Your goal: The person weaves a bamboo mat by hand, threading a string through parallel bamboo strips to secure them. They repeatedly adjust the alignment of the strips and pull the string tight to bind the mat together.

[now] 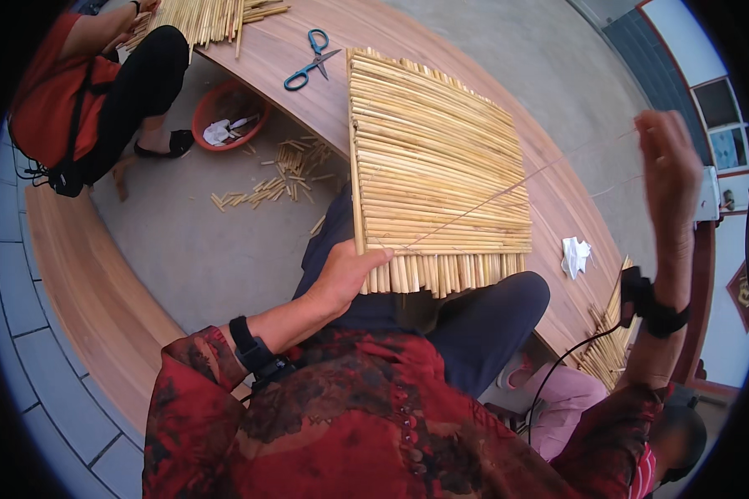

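A panel of straw-coloured reed stalks (441, 158) lies partly on the wooden table and partly over my lap. Most stalks run crosswise, with a row of short upright ends along the near edge. My left hand (341, 279) grips the panel's near left corner, thumb on top and fingers hidden underneath. A thin thread (508, 190) stretches from beside that thumb, over the panel, up to my right hand (667, 158). Raised at the far right, my right hand is slightly blurred, its fingers closed together on the thread.
Blue-handled scissors (310, 65) lie left of the panel on the table (266, 54). Crumpled white tissue (574, 256) and loose stalks (603, 349) are at right. Cut pieces (283, 175) litter the floor by an orange basin (250, 133). Other people sit at upper left and lower right.
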The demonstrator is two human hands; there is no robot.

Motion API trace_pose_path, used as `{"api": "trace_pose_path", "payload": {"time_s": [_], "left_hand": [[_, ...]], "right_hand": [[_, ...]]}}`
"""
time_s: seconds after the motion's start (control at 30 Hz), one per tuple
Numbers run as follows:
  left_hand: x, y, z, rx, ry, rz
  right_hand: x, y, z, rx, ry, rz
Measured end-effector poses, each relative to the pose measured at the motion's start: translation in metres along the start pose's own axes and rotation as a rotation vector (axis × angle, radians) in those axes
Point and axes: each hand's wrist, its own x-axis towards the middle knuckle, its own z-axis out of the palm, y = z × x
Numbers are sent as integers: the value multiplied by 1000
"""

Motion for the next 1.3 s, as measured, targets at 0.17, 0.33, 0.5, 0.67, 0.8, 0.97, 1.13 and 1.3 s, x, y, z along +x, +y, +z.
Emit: {"api": "trace_pose_path", "payload": {"time_s": [0.17, 0.33, 0.5, 0.67, 0.8, 0.97, 1.13, 1.3], "left_hand": [[9, 6, 8, -2, -136, -89], [4, 6, -1, 25, -38, -98], [7, 0, 0, 19, -84, -31], [6, 3, 0, 33, -71, -36], [8, -1, -2, 43, -78, -19], [9, -2, -8, 46, -85, -76], [10, -7, -9, 28, -64, -19], [9, -1, -6, 45, -54, -57]], "right_hand": [[-62, 196, -80, -508, -16, 639], [-17, -93, 49, 557, -376, 418], [-51, -197, 93, 790, -559, 100], [-56, -211, 103, 740, -578, 13], [-65, -203, 101, 850, -674, 129], [-53, -155, 60, 1367, -726, 613], [-33, -16, -1, 1380, 125, 837], [-47, -16, 45, 660, 26, 613]]}}
